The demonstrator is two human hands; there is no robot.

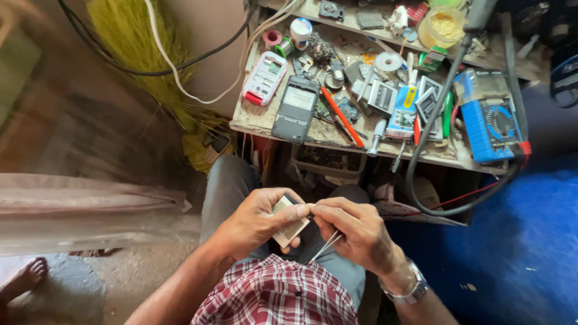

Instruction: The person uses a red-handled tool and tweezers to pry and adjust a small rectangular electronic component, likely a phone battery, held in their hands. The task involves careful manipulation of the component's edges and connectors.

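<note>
Small flat board [290, 224], pale and rectangular, sits over the person's lap, pinched in the left hand [256, 221]: thumb across its upper face, fingers curled beneath, grip closed tight on it. Its finer detail cannot be made out. The right hand [355, 232] meets the board's upper right corner; thumb and forefinger are pressed together at that corner, and whether they nip the board itself or a small dark part on it cannot be told. Thin metal tweezers [328, 245] lie tucked in the same right hand, their tips pointing down and left, just beside the board's lower edge. A metal wristwatch [409, 287] sits on the right wrist, behind the grip. Below both hands: grey trousers and a red checked shirt [277, 295].

Above the grip, well apart, is a cluttered wooden workbench [259, 120]. On it, straight up from the left hand, a dark phone housing [295, 109] lies flat; to its left a white and red handset [264, 78]. A red-handled tool [342, 117] lies slantwise just right of the housing. Further right, a blue multimeter [489, 120] rests at the bench edge, with a black cable [421, 150] looping down from above toward the person's right knee. A yellow-filled plastic tub [442, 25] stands on the rear shelf. Far left of the grip, a bare foot [27, 277] rests on the ground.
</note>
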